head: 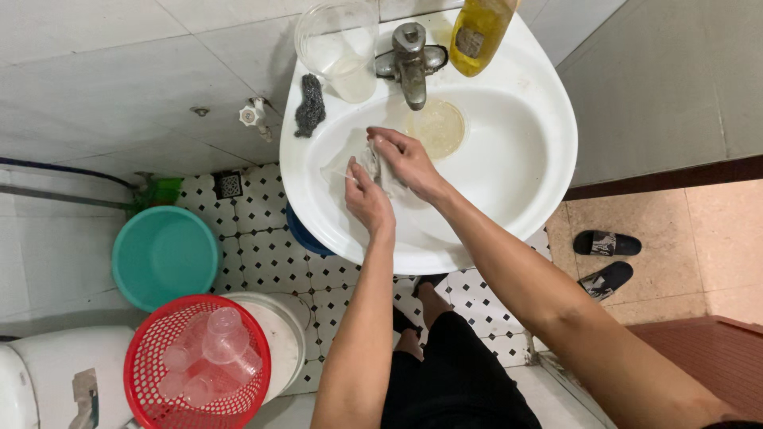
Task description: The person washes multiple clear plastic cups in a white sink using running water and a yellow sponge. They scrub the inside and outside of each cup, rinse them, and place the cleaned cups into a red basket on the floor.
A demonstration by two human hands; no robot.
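Observation:
Over the white washbasin (524, 151) both my hands work together on a clear plastic cup (340, 165) and a pale cloth or sponge (380, 171). My left hand (367, 200) grips the cup's near side. My right hand (407, 159) presses the cloth against or into the cup. The cup is see-through and partly hidden by my fingers. A metal tap (412, 62) stands at the back of the basin, above the drain (435, 127).
A clear plastic container (338, 48), a yellow bottle (477, 36) and a steel scourer (310, 105) sit on the basin's rim. Below left are a teal bucket (163, 254) and a red basket (151, 373) holding several clear cups. Black slippers (606, 258) lie at right.

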